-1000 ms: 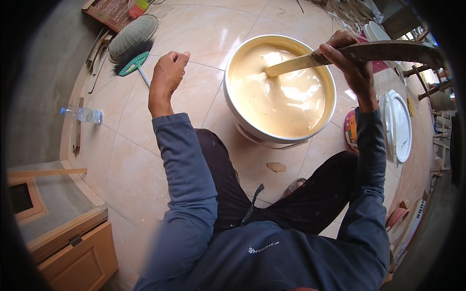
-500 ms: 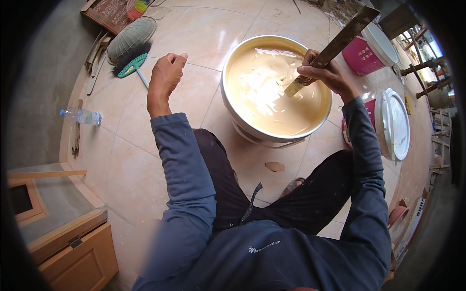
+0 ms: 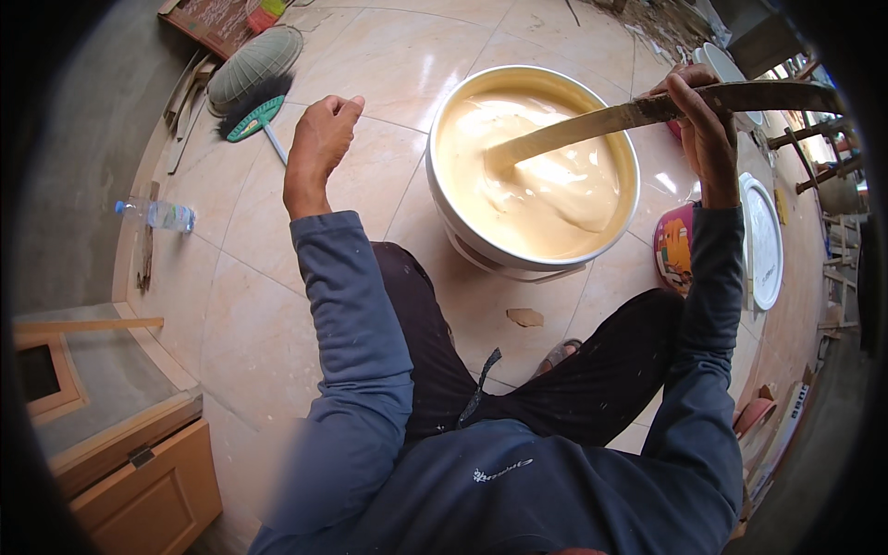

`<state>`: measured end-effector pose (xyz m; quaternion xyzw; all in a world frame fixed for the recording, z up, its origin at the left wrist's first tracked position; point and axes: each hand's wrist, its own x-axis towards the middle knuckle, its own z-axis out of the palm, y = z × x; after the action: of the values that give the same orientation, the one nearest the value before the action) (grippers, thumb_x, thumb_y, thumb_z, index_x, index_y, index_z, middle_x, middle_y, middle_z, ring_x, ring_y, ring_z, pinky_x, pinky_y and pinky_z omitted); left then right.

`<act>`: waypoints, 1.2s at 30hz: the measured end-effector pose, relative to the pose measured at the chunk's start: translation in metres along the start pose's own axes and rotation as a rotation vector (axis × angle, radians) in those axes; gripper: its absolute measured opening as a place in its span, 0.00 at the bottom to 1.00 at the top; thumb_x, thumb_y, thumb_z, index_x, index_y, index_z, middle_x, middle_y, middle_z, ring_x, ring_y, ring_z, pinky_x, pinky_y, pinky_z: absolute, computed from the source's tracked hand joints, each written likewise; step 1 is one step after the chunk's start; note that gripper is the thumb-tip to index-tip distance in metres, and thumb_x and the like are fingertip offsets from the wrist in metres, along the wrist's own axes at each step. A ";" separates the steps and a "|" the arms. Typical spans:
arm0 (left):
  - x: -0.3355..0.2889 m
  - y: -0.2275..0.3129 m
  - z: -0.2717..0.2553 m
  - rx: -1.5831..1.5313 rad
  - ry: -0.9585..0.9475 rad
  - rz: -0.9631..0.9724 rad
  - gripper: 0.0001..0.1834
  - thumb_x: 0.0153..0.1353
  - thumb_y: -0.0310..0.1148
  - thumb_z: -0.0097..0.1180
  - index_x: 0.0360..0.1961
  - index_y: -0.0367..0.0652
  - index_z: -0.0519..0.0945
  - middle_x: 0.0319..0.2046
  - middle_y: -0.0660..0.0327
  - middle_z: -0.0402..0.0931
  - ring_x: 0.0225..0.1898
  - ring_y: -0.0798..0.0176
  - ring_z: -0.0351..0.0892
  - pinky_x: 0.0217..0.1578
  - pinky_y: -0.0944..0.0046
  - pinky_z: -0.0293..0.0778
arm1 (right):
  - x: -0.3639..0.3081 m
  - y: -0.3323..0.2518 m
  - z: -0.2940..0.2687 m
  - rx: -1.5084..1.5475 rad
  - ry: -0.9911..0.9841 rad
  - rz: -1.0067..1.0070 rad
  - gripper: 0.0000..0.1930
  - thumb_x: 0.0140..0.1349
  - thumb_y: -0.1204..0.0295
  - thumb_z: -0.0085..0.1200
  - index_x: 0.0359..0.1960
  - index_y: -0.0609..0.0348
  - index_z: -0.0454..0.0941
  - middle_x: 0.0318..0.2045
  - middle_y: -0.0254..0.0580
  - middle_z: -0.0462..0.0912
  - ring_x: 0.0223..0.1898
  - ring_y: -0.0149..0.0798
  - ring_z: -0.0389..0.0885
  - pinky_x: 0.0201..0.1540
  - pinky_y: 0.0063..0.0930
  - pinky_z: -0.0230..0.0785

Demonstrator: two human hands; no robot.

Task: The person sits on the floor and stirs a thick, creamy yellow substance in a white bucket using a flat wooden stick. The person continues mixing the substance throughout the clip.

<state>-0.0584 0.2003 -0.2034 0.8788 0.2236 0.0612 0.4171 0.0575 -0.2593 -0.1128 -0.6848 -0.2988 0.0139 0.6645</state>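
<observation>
A white bucket full of thick cream-coloured paint stands on the floor in front of my knees. My right hand, to the right of the bucket rim, is wrapped round a long flat wooden stick. The stick slants down leftward over the rim, its lower end sunk in the paint and hidden there. Coated with paint along its lower part, it reaches out past my hand to the right. My left hand hovers left of the bucket, fingers curled in a loose fist with nothing seen in them.
A lidded pink bucket stands to the right, another white-lidded one behind my right hand. On the left are a green-headed broom, a conical hat and a plastic bottle. A wooden cabinet is at lower left.
My right hand has swung right and outward. The stick has tipped flatter, and its paint end has shifted left through the paint. My left hand has barely moved.
</observation>
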 end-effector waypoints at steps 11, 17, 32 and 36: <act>-0.007 0.010 -0.009 -0.073 -0.087 -0.093 0.26 0.70 0.52 0.57 0.46 0.34 0.82 0.42 0.57 0.82 0.41 0.62 0.82 0.41 0.63 0.78 | 0.009 0.063 0.033 -0.447 -0.173 0.164 0.13 0.68 0.64 0.66 0.33 0.59 0.79 0.29 0.34 0.83 0.32 0.27 0.83 0.35 0.25 0.78; -0.008 0.010 -0.013 -0.081 -0.074 -0.090 0.25 0.70 0.51 0.58 0.44 0.34 0.82 0.40 0.59 0.81 0.40 0.63 0.81 0.40 0.63 0.78 | -0.001 0.055 0.040 -0.326 -0.293 0.336 0.15 0.66 0.61 0.67 0.32 0.57 0.76 0.29 0.33 0.81 0.34 0.28 0.84 0.33 0.27 0.80; -0.006 0.005 -0.002 -0.037 0.015 0.002 0.27 0.71 0.51 0.56 0.46 0.33 0.83 0.24 0.62 0.76 0.24 0.68 0.72 0.29 0.63 0.70 | -0.003 -0.030 0.000 -0.029 -0.082 -0.034 0.09 0.68 0.66 0.65 0.37 0.57 0.81 0.32 0.36 0.83 0.39 0.31 0.84 0.45 0.29 0.75; -0.005 0.010 -0.005 -0.041 -0.099 -0.105 0.28 0.71 0.53 0.56 0.49 0.34 0.82 0.45 0.55 0.83 0.43 0.60 0.83 0.43 0.61 0.79 | 0.006 -0.019 0.010 -0.123 -0.007 -0.108 0.07 0.68 0.68 0.66 0.39 0.57 0.83 0.34 0.34 0.84 0.39 0.29 0.84 0.45 0.26 0.73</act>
<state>-0.0616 0.1965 -0.1922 0.8592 0.2472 0.0004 0.4479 0.0512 -0.2488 -0.0942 -0.7070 -0.3380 -0.0378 0.6200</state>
